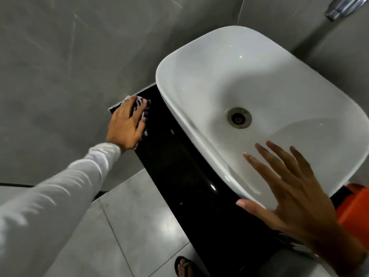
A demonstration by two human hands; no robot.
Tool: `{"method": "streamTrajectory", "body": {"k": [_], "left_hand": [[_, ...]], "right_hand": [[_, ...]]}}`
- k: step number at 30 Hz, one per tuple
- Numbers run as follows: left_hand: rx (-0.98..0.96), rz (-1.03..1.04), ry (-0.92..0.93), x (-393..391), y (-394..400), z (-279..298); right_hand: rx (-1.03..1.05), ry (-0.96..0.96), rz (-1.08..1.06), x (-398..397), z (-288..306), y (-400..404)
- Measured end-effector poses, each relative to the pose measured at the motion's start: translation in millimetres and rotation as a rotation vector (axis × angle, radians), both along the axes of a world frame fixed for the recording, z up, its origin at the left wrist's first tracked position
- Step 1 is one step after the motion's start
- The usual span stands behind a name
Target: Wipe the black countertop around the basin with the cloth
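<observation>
— Where do we have the cloth (139, 105)?
— Pressed flat under our left hand (126, 124) at the far corner of the black bench (179, 156), by the wall.
— And our right hand (287, 188)?
— Spread wide, fingers apart, empty above the basin (249, 76) rim.
</observation>
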State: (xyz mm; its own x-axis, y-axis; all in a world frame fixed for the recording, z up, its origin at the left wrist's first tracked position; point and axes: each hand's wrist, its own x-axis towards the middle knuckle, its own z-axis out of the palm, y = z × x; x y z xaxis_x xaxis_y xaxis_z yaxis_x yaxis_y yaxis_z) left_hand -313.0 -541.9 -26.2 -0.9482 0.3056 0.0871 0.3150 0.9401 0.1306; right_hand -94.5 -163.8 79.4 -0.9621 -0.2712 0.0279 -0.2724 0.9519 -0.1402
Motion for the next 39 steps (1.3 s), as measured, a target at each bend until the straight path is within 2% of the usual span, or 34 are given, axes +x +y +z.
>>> {"method": "streamTrajectory", "body": {"k": [2,4,6,10,14,17,21,24,27,31,36,39], "left_hand": [[0.097,0.267,-0.048,26,29,1],[0.137,0.268,-0.042,68,61,4],[0.137,0.052,-0.011,124,89,0],[0.078,-0.443,-0.077,228,127,-15],[0.068,-0.729,-0.038,195,105,-14],[0.006,-0.750,-0.003,117,64,-5],[-0.104,-0.595,-0.004,-1,-10,12],[-0.024,-0.272,-0.019,-23,-34,6],[0.196,0.020,-0.036,-6,-24,-7],[0.494,0.245,-0.003,9,-4,-7],[0.968,0.607,0.020,40,30,-9],[1.139,0.701,0.022,66,46,-10]], "right_hand": [[-0.004,-0.002,-0.006,0,0,-1],[-0.003,0.013,-0.007,1,-1,-2],[0.002,0.032,0.001,2,-3,-2],[0.017,0.009,0.009,1,-4,3],[0.024,0.004,0.012,2,-3,1],[0.005,0.029,0.005,1,-1,1],[-0.010,0.011,0.006,-1,-3,4],[-0.007,0.033,0.032,-1,-6,4],[0.010,0.073,0.045,-2,-6,2],[0.023,0.068,0.037,0,-3,0],[0.027,0.097,0.054,2,-4,-1],[0.037,0.069,0.034,3,-3,-2]]}}
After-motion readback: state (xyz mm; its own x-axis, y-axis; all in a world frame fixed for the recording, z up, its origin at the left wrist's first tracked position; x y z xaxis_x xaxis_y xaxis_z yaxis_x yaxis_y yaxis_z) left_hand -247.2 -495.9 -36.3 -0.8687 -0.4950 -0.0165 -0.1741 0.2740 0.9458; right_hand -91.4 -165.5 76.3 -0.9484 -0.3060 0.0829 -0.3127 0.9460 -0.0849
